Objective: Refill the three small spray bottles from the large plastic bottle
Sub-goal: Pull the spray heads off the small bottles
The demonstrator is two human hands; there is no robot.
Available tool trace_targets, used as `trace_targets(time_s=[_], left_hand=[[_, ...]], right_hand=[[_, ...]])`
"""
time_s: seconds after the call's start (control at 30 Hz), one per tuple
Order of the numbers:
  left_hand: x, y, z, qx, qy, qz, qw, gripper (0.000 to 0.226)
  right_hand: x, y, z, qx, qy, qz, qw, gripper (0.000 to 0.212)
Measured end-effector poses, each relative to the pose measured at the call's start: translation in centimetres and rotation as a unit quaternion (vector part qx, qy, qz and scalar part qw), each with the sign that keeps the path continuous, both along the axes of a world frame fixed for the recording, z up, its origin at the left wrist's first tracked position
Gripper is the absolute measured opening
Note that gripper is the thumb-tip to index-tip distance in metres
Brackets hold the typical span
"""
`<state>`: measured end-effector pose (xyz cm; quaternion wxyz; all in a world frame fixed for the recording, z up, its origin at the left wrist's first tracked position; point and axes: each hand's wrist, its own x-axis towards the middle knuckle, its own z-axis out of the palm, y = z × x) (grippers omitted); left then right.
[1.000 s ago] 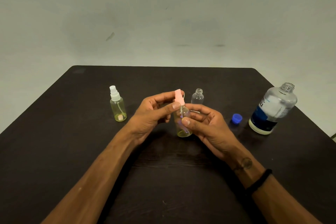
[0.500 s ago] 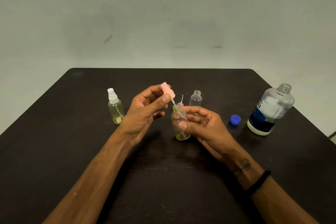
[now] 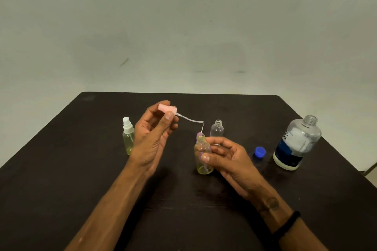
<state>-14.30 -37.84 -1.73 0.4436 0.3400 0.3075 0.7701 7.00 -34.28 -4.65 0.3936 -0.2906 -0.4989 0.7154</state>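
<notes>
My right hand [image 3: 226,155] grips a small yellowish spray bottle [image 3: 202,156] standing on the dark table [image 3: 61,169]; its neck is uncovered. My left hand [image 3: 153,138] pinches the bottle's pink spray head [image 3: 166,108] up and to the left, its thin dip tube [image 3: 190,120] trailing out with the tip just above the bottle's neck. A second yellowish spray bottle [image 3: 127,135] with a white head stands left, partly behind my left hand. A clear small bottle [image 3: 217,131] without a head stands behind. The large plastic bottle [image 3: 296,143] stands uncapped at the right.
A blue cap [image 3: 260,152] lies on the table between my right hand and the large bottle. A small purple piece [image 3: 199,134] shows just behind the held bottle's neck. The table's right edge runs close beside the large bottle.
My left hand has lifted the pink spray head off the held bottle and drawn it up and left, pulling the dip tube almost fully out. My right hand kept its hold.
</notes>
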Motion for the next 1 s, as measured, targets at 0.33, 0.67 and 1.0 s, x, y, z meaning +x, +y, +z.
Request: trace_targets(time_s=[0.33,0.67,1.0], left_hand=[[1.4,1.4,-4.5,-0.088,0.309,0.293,0.9,0.017],[2.6,5.1,-4.9,-0.228,0.478,0.328,0.782,0.025],[3.2,5.4,-5.0,-0.269,0.536,0.297,0.743,0.02]], right_hand=[[0.2,-0.2,0.0,0.046,-0.018,-0.009,0.999,0.056],[0.5,-0.4,0.2,0.114,-0.063,-0.034,0.991,0.05],[2.7,0.4,1.6,0.206,-0.1,-0.181,0.956,0.047]])
